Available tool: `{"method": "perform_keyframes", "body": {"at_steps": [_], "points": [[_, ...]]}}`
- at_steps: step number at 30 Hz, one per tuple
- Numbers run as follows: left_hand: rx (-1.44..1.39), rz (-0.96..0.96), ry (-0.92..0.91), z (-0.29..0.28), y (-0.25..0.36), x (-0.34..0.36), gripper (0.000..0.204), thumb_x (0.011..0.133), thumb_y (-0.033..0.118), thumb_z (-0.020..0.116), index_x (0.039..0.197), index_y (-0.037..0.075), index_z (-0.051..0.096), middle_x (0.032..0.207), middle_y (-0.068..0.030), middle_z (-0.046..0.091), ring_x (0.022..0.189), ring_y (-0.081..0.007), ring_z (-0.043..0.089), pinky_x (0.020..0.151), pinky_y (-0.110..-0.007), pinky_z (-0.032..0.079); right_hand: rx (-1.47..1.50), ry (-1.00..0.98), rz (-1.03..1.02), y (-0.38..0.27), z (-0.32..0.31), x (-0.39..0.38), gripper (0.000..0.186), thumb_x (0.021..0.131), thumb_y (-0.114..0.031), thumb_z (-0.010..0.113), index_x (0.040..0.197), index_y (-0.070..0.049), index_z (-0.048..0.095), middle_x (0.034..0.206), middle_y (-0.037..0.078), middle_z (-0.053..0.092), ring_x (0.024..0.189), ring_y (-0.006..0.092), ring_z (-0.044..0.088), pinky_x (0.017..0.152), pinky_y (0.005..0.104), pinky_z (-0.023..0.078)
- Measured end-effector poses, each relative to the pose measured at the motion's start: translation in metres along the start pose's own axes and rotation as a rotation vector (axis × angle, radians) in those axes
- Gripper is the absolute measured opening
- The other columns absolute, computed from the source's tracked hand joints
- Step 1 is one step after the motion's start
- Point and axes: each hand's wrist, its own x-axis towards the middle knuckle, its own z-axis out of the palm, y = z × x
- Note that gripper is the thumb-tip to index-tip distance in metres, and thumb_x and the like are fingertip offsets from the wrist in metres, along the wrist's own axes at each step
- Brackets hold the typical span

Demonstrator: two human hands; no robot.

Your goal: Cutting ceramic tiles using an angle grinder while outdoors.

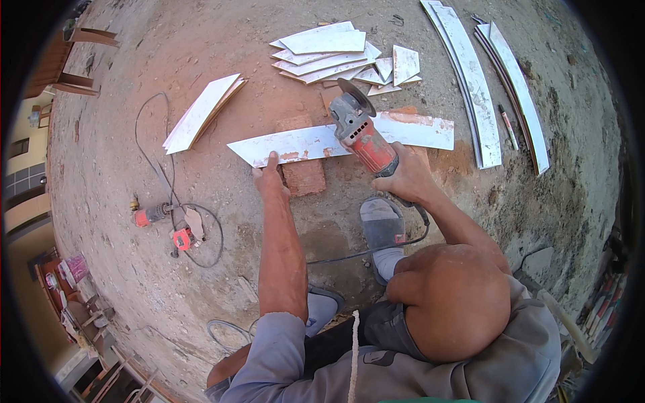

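A long white tile strip (302, 146), smeared with reddish dust and cut slanted at its left end, lies across a red brick (304, 177). My left hand (271, 180) is closed on the strip's near edge by that end, thumb on top. My right hand (408, 176) wraps round the body of a red and grey angle grinder (373, 149). The grinder's dark disc (357, 97) points away from me, beyond the strip's far edge. Part of the strip is hidden under the tool. A black cord runs from the grinder past my right foot.
Cut white tile pieces (326, 43) are piled at the far middle, with another stack (201, 114) to the left. Long strips (470, 87) and a marker pen (508, 127) lie right. On the left are a red-grey power tool (150, 214), a red tape measure (181, 238) and a looped cord.
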Motion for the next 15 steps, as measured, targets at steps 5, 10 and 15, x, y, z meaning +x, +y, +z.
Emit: {"method": "perform_keyframes", "body": {"at_steps": [5,10,15], "points": [[0.157,0.01,-0.018,-0.004,-0.002,0.002,0.061,0.084,0.005,0.076,0.135,-0.005,0.043,0.126,-0.0179,0.057,0.112,-0.029,0.059,0.095,-0.042,0.05,0.046,-0.159,0.072,-0.013,0.026,0.01,0.074,0.062,-0.03,0.073,0.12,0.009,0.051,0.096,0.032,0.066,0.094,0.0446,0.066,0.084,0.0468,0.053],[0.249,-0.018,-0.087,-0.002,0.002,0.002,0.066,0.083,0.006,0.077,0.135,-0.007,0.041,0.126,-0.0193,0.057,0.11,-0.029,0.06,0.093,-0.043,0.05,0.045,-0.132,0.065,-0.018,0.046,0.012,0.081,0.061,-0.033,0.073,0.128,0.007,0.049,0.097,0.032,0.066,0.095,0.0447,0.065,0.085,0.0472,0.052],[0.406,0.022,-0.075,-0.001,0.001,0.003,0.067,0.082,0.008,0.078,0.136,-0.009,0.041,0.125,-0.0196,0.057,0.109,-0.0287,0.06,0.094,-0.042,0.05,-0.013,-0.175,0.073,-0.016,0.05,0.023,0.083,0.062,-0.03,0.071,0.131,0.009,0.046,0.099,0.032,0.066,0.096,0.0438,0.066,0.086,0.0467,0.053]]}}
